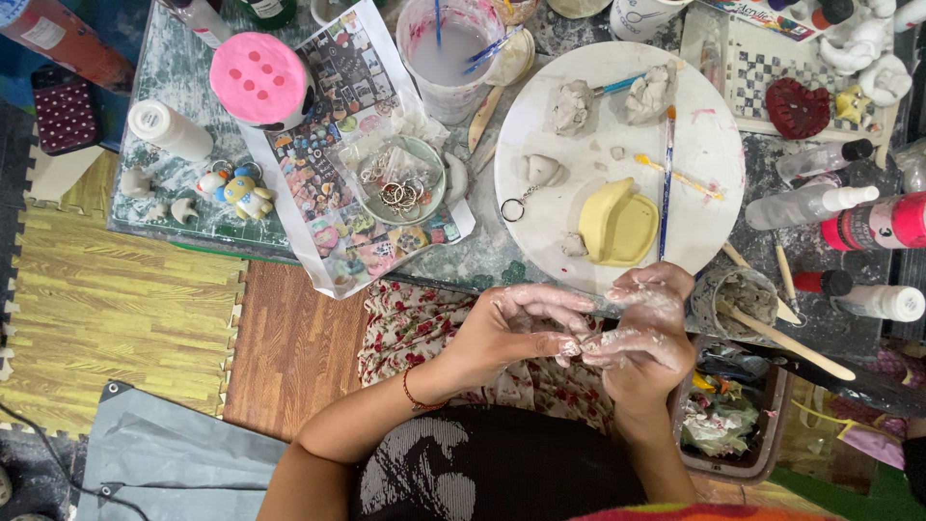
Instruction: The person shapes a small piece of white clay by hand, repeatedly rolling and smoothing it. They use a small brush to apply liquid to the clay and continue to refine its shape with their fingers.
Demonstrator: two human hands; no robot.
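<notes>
My left hand (pixel 516 323) and my right hand (pixel 644 328) meet just below the table's near edge, both coated in pale wet clay. Their fingers pinch a small grey clay piece (pixel 590 341) between them. Just above them lies a round white board (pixel 699 145) with a yellow clay shape (pixel 617 224), grey clay lumps (pixel 571 104), a small clay figure with a key ring (pixel 538 171) and a blue-handled brush (pixel 666 183).
A cup of murky water (pixel 446 53) with brushes stands at the back. A small bowl of metal rings (pixel 400 183) sits on a printed sheet, beside a pink round lid (pixel 258 77). Paint bottles (pixel 873 224) crowd the right; a cup of slip with a wooden stick (pixel 748 299) is near my right hand.
</notes>
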